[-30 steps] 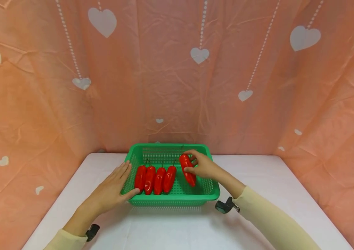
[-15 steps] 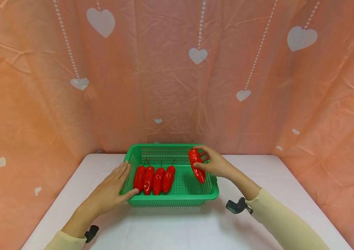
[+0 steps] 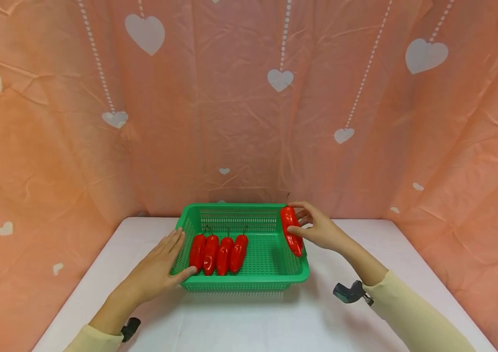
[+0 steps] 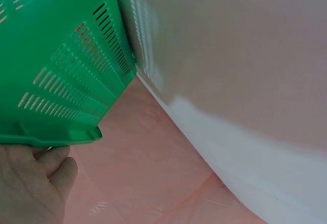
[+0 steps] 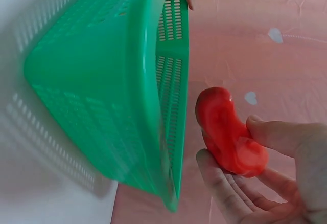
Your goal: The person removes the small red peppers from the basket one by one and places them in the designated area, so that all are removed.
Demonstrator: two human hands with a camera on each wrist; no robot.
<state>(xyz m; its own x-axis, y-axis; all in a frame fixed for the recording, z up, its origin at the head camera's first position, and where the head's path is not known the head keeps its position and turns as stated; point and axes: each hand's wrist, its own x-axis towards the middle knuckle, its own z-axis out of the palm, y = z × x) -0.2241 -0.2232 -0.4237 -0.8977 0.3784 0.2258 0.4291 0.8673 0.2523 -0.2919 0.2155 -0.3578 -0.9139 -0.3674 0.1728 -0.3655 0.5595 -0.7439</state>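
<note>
A green plastic basket [image 3: 249,278] with slotted walls stands on the table. On its floor, toward the left, several glossy red chili peppers [image 3: 223,254] lie side by side, stems pointing away. My right hand [image 3: 319,229] pinches another red chili pepper [image 3: 291,230] between thumb and fingers, over the basket's right rim. The right wrist view shows that held pepper [image 5: 230,137] above the rim level. On the left rim rests my left hand [image 3: 154,269], fingers extended and thumb across the front corner. Part of the left hand [image 4: 30,183] shows against the rim in the left wrist view.
A white-covered table [image 3: 231,322] lies under the basket. Pink-orange curtains [image 3: 249,122] with white hearts hang behind and on both sides. Dark wrist devices [image 3: 350,292] are worn on both forearms.
My right hand has carried the held chili pepper rightward and slightly up, from above the basket's inside to its right rim. The left hand and the other peppers have stayed put.
</note>
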